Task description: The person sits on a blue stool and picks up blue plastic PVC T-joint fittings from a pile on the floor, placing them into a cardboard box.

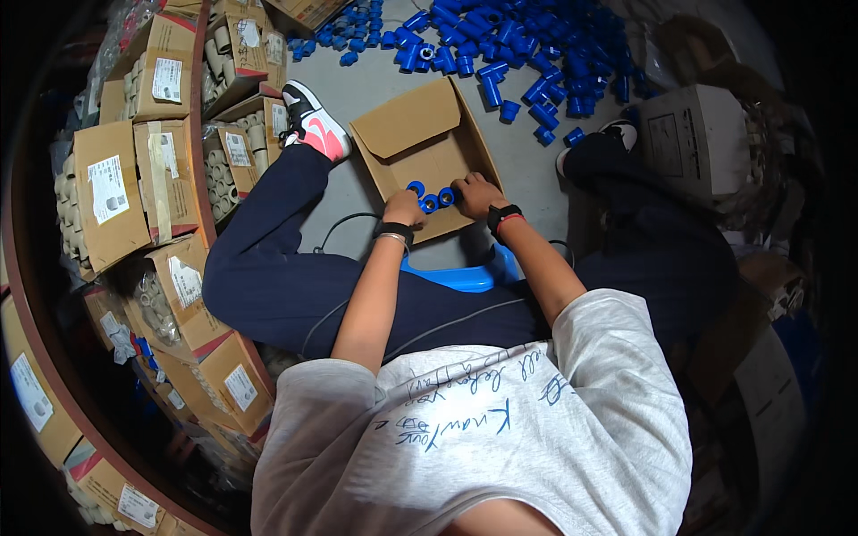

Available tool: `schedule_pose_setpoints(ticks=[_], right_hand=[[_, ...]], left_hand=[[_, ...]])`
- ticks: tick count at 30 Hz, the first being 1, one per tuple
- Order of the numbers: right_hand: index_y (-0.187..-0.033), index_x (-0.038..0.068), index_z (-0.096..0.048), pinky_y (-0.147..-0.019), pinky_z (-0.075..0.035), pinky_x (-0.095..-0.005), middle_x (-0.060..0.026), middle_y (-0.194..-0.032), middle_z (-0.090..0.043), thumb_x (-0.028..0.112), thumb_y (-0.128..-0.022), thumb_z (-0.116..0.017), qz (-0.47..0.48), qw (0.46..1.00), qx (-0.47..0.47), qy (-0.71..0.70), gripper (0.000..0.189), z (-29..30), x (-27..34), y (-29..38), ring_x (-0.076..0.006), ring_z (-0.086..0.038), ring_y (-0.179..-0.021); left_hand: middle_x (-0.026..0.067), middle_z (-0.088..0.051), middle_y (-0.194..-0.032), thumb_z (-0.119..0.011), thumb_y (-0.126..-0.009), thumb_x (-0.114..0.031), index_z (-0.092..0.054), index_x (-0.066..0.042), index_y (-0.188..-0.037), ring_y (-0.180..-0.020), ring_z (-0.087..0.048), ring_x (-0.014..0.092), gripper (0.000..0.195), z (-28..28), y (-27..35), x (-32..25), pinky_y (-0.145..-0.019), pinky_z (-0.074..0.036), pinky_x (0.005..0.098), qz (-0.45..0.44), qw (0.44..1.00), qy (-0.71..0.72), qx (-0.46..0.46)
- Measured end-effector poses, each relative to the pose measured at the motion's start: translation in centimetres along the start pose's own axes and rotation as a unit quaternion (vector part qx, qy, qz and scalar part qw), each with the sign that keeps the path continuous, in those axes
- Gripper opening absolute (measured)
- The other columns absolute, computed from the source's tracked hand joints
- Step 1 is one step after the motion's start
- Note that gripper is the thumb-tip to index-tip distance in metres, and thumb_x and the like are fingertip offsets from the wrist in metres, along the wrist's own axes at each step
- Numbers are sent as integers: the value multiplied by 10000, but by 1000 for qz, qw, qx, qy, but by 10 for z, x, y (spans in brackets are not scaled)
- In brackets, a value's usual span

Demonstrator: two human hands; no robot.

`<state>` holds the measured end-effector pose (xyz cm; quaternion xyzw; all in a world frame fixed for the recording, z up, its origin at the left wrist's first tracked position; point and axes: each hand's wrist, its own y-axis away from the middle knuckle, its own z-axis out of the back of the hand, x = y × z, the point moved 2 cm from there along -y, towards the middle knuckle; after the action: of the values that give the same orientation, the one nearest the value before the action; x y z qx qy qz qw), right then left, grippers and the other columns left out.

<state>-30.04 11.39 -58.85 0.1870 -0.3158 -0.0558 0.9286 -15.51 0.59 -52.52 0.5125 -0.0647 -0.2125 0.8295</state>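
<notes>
An open cardboard box (429, 157) stands tilted on the floor between my legs. Several blue plastic pipe fittings (447, 195) lie at its near end, their round openings facing up. My left hand (404, 209) reaches over the near left edge of the box, its fingers curled against the fittings. At the right end of the same row is my right hand (477, 194), bent over the box's right side with its fingertips by a fitting. Whether either hand grips a fitting is hidden by the fingers. A blue plastic stool (462, 278) shows just below the box.
A large heap of blue fittings (529, 53) covers the floor beyond the box, with smaller ones (348, 33) to its left. Shelves of cardboard boxes (110, 194) holding grey fittings line the left. A white carton (694, 144) stands at the right. A thin cable (442, 328) crosses my lap.
</notes>
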Motion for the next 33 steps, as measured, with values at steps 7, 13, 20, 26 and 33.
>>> schedule_pose_setpoints(ticks=[7, 13, 20, 26, 33], right_hand=[[-1088, 77, -539, -879, -417, -403, -189, -1018, -549, 186, -744, -589, 5, 1000, -8, -5, 364, 3, 2, -1, -347, -484, -1023], [-1090, 45, -525, -922, -411, -414, -202, -1087, -527, 170, -747, -562, -19, 999, 46, -22, 367, 8, 4, 0, -356, -443, -1118], [-1069, 51, -545, -880, -430, -413, -192, -1040, -534, 161, -754, -547, -8, 1000, 14, -16, 333, -1, -8, 5, -347, -477, -1045], [-1084, 68, -550, -869, -431, -412, -187, -1046, -528, 162, -752, -562, -2, 1000, 15, -17, 346, 2, 1, -3, -351, -491, -1013], [-1081, 61, -542, -865, -438, -408, -185, -1044, -516, 161, -743, -573, -6, 1000, 16, -25, 353, 2, 1, -1, -344, -479, -1029]], left_hand=[[141, -643, -1016, -608, -806, -150, -673, -72, -939, -944, -628, 288, 167, -20, -9, -5, -757, -528, 362, 45, 985, -27, -164], [124, -637, -1040, -606, -812, -128, -663, -78, -967, -973, -619, 257, 173, -28, -21, -10, -766, -524, 333, 46, 987, -100, -115], [174, -647, -931, -664, -718, -115, -675, -30, -860, -891, -630, 309, 165, -37, -29, -10, -786, -514, 358, -16, 986, -97, -136], [194, -631, -991, -655, -724, -152, -664, -17, -928, -929, -617, 317, 245, -15, -31, 17, -801, -505, 382, -17, 995, -38, -87], [208, -628, -947, -580, -747, -84, -657, -18, -923, -898, -610, 357, 204, 1, -32, 21, -789, -497, 410, -43, 986, 46, -154]])
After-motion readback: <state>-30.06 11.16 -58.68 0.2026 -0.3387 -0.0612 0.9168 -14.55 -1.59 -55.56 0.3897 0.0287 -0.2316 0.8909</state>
